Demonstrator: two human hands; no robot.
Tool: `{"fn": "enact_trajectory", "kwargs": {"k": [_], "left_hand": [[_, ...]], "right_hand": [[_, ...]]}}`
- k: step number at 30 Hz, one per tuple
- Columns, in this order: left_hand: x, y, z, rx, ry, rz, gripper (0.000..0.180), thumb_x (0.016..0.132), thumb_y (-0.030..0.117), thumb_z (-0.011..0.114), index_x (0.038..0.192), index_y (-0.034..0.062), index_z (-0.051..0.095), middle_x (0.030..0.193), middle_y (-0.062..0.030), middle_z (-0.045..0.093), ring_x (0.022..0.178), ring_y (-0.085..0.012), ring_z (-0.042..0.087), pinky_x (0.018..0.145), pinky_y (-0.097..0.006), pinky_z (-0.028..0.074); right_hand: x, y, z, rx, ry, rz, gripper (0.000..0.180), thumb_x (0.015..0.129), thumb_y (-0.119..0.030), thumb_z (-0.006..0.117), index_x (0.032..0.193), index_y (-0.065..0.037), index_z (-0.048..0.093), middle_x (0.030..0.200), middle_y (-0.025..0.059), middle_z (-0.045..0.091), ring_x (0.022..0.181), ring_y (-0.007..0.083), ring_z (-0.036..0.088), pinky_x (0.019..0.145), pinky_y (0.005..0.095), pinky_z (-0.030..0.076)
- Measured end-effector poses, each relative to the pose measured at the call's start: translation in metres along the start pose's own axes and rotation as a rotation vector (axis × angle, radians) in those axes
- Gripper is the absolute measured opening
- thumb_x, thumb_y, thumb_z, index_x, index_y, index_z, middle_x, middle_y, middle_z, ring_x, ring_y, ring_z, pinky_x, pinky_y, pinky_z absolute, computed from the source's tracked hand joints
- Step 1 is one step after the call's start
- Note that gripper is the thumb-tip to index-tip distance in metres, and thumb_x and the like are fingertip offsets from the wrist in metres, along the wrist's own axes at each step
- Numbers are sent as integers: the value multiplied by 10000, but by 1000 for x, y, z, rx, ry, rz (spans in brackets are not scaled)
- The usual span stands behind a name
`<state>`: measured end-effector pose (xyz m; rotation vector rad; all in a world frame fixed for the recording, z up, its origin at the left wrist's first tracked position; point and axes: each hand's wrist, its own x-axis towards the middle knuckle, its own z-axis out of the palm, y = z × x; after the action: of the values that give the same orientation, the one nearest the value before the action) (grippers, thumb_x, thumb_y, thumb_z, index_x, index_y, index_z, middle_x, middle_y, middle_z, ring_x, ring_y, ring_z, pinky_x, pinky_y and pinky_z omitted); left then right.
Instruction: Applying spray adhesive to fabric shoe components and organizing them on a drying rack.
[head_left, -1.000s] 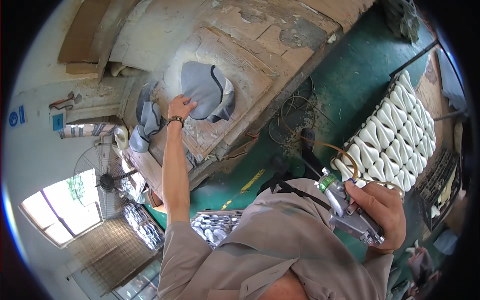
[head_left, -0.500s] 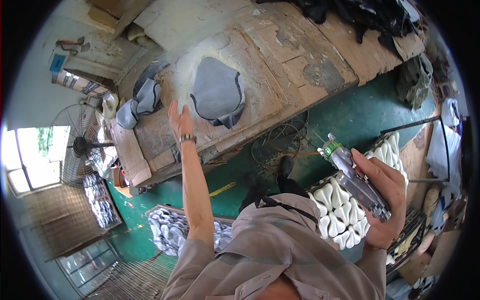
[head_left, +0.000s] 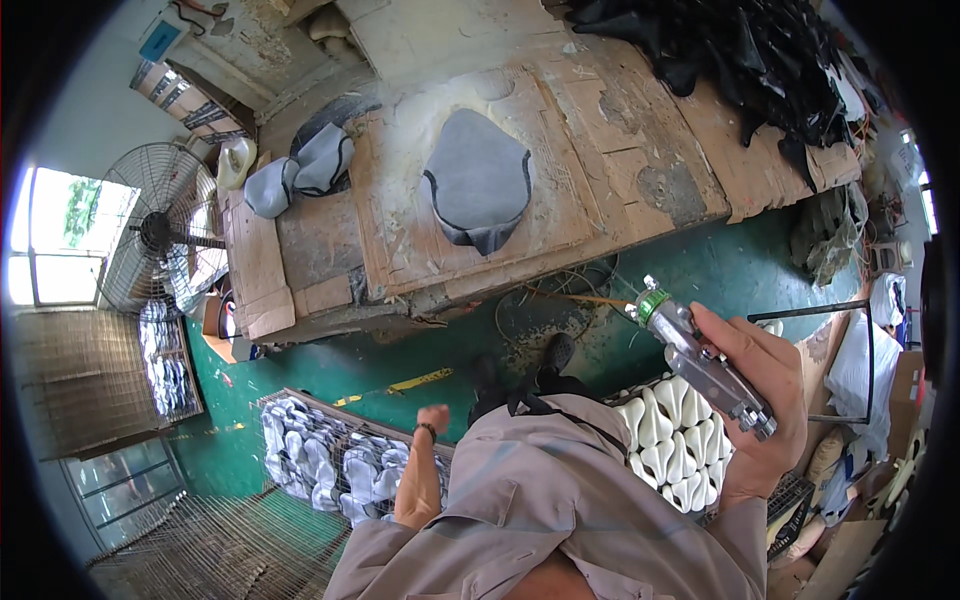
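You are gripping a metal spray gun (head_left: 705,360) in your right hand (head_left: 775,395), its green-ringed end pointing forward and leftward. Your left hand (head_left: 431,417) is hanging well short of the surface (head_left: 590,130), its fingers looking curled; you are showing too little of it to tell whether it is holding anything. The large grey piece (head_left: 478,165) with dark edging is lying on the surface well ahead of both hands, slightly right of your left one and far left of your right one; neither is touching it. A rack of grey pieces (head_left: 320,455) is standing just left of your left hand. Judging from this, you seem to be at a spraying step, with the gun off the piece. Any further pass is calling for your bringing the gun forward and leftward, keeping your left hand clear of the nozzle.
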<state>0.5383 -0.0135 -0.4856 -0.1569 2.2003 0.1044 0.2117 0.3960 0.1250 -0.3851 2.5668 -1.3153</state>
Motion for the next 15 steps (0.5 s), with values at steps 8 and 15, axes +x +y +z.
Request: {"fn": "enact_trajectory", "kwargs": {"k": [8,15], "left_hand": [[-23,-6,70,-906,4,-11,215,963,262,570,1109,145,676,1058,-83,727,936,-307,705,806,-515,562],[15,-33,-12,-1750,73,-464,219,959,172,609,1131,108,729,961,-41,743,821,-197,713,683,-414,587]], "right_hand": [[-9,-17,26,-163,149,31,524,769,-102,764,1283,-20,701,1081,154,711,985,242,650,931,316,468],[-23,-35,43,-76,206,33,523,768,-177,780,1251,10,707,1044,137,714,899,232,657,888,314,479]]}}
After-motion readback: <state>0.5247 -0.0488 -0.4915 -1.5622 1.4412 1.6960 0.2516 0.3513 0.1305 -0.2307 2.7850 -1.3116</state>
